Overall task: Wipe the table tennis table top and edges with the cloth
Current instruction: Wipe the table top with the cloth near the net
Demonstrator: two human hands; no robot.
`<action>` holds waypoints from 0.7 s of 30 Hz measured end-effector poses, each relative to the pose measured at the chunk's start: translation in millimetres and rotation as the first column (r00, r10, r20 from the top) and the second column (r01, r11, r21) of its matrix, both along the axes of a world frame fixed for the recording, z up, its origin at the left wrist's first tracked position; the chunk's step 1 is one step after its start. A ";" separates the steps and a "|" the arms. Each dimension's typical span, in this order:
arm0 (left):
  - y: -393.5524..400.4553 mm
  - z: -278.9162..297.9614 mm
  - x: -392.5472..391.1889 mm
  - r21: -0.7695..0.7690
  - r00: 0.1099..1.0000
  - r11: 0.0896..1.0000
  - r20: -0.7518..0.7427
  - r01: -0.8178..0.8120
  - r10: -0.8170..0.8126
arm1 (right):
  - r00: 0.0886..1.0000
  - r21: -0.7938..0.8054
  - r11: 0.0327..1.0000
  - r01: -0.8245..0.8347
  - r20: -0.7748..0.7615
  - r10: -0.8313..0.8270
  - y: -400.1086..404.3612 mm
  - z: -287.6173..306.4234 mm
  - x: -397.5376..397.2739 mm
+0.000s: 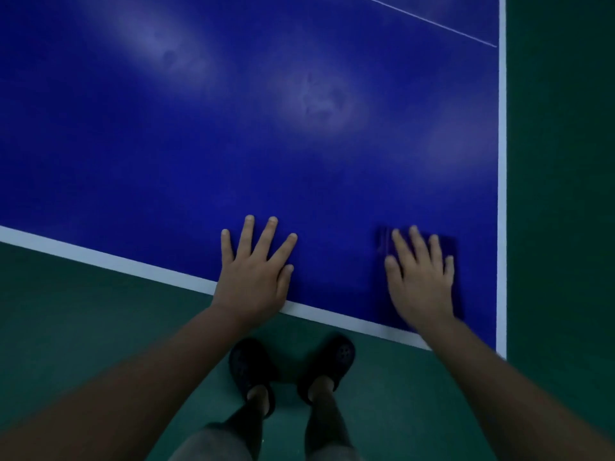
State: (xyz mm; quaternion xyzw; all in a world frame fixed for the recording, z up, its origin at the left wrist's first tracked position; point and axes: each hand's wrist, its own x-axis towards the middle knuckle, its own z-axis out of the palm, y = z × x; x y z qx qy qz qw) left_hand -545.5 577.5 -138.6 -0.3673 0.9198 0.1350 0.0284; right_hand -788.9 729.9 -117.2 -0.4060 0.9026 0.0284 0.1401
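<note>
Nearest the camera, two bare forearms reach forward over a smooth dark green floor [83, 314], and below them stand two feet in black perforated clogs [289, 367], with dark trouser legs above. Past the feet runs the near edge of the tabletop [233, 134], a flat, matte, deep blue sheet bordered by a straight white band along its near side and another along its right side; the two bands meet at a square corner low on the right. The left hand [254, 271] lies palm down on the bare blue surface just inside the near band, its fingers straight and fanned apart, holding nothing, its wrist crossing the white edge. The right hand [421, 277] lies flat as well, fingers straight and slightly spread, pressing on the cloth [447, 247]. The cloth is a flat, roughly rectangular piece of blue fabric, close to the tabletop's own colour, spread on the surface near the right corner, just inside both white bands; its far edge shows beyond the fingertips and its outline is somewhat blurred. Farther out, the blue surface carries pale, hazy, rounded smudges in a loose diagonal. At the far right a thin white line [429, 19] crosses the tabletop to the right band.
</note>
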 end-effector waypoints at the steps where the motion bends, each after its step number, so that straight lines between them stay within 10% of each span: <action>1: 2.6 0.0 -5.5 -0.003 1.000 1.000 0.004 -0.002 0.002 | 0.994 -0.026 0.993 0.113 0.003 -0.113 -18.8 -1.6 -2.7; 12: 30.6 -0.9 -52.5 -0.017 0.999 0.999 -0.005 0.040 -0.040 | 0.949 -0.026 0.949 -0.315 0.011 0.315 76.8 -5.2 10.1; 18: 39.6 -0.8 -74.9 -0.025 0.999 0.999 0.015 0.028 -0.028 | 0.995 -0.071 0.992 0.100 -0.013 -0.101 3.5 -6.7 -39.3; 21: 45.5 -0.3 -90.0 -0.014 1.000 1.000 0.009 0.017 -0.017 | 0.998 -0.123 0.990 -0.068 0.005 0.069 25.2 -6.2 4.4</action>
